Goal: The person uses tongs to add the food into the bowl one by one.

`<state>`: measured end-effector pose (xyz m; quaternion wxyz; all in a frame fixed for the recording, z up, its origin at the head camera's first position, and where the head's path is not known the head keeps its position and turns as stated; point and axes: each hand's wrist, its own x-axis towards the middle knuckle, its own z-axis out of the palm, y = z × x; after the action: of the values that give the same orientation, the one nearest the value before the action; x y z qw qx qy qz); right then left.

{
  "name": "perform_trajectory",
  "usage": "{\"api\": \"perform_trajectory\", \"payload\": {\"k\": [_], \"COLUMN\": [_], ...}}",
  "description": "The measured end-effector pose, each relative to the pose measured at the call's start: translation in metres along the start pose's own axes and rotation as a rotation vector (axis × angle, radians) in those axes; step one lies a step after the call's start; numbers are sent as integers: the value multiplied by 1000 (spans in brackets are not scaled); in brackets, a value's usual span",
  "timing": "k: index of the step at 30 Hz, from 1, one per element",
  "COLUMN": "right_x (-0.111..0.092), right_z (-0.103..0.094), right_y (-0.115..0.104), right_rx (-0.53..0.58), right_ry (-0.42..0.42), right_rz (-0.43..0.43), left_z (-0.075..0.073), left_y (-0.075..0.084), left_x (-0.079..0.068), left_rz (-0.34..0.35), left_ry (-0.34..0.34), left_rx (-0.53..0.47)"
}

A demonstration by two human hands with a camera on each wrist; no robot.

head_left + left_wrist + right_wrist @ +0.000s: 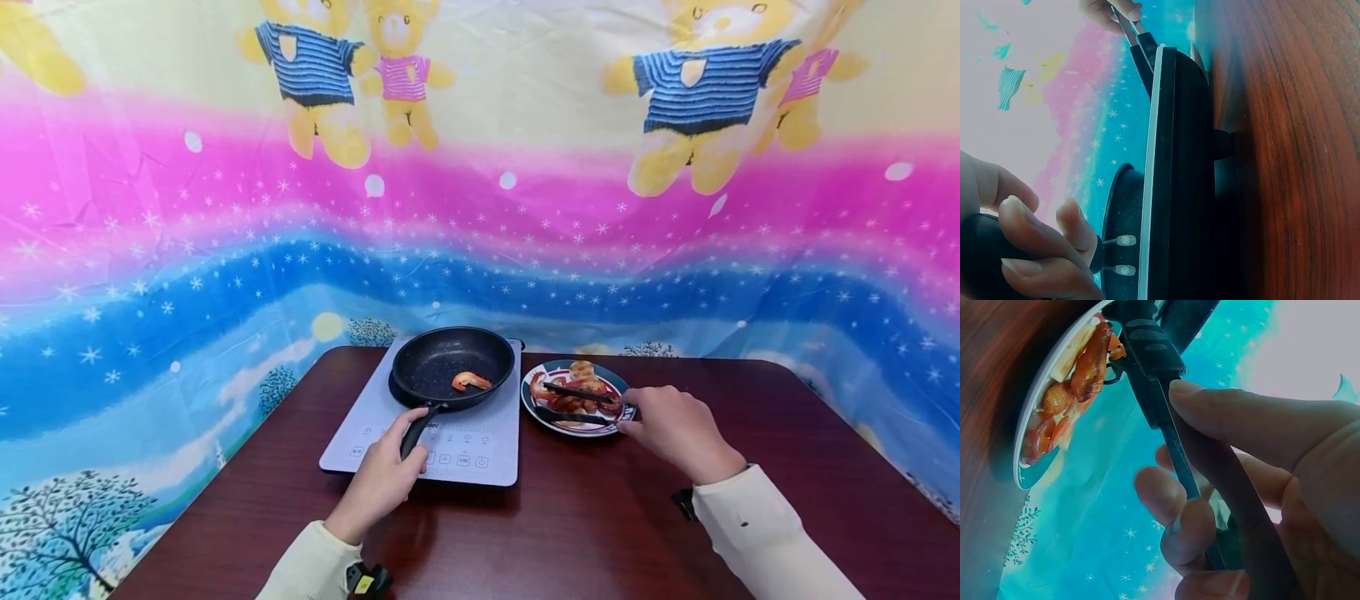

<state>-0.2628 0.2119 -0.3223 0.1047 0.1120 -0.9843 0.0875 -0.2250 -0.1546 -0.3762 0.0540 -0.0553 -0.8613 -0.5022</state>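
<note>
My left hand [385,473] grips the black handle of a frying pan [431,362], its fingers curled round it. One orange cooked shrimp [469,382] lies in the pan, near the right side. The pan sits on a flat white induction cooktop [498,429]. In my right hand [678,429] are tongs [1157,362] with black tips, pinched between thumb and fingers. Their two arms stand apart over a plate [534,410] just right of the cooktop. Grilled food [1088,369] fills the plate, with browned pieces and shrimp among it.
A dark red-brown wooden table [570,525] carries everything. Behind it hangs a cloth [525,217] printed with bears and snowflakes, close to the table's back edge. Touch buttons [463,460] line the cooktop's front, near my left hand.
</note>
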Motion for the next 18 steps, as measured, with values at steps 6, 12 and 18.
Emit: {"api": "perform_trajectory", "payload": {"k": [6, 12, 18], "right_x": [-2, -1, 0], "right_z": [-4, -3, 7], "right_y": [-1, -1, -4], "right_rx": [4, 9, -2], "right_ry": [-10, 13, 28], "right_rz": [-5, -1, 17], "left_z": [0, 0, 0], "left_y": [0, 0, -1], "left_x": [0, 0, 0], "left_rz": [3, 5, -1], "left_ry": [1, 0, -8], "left_rx": [5, 9, 9]}}
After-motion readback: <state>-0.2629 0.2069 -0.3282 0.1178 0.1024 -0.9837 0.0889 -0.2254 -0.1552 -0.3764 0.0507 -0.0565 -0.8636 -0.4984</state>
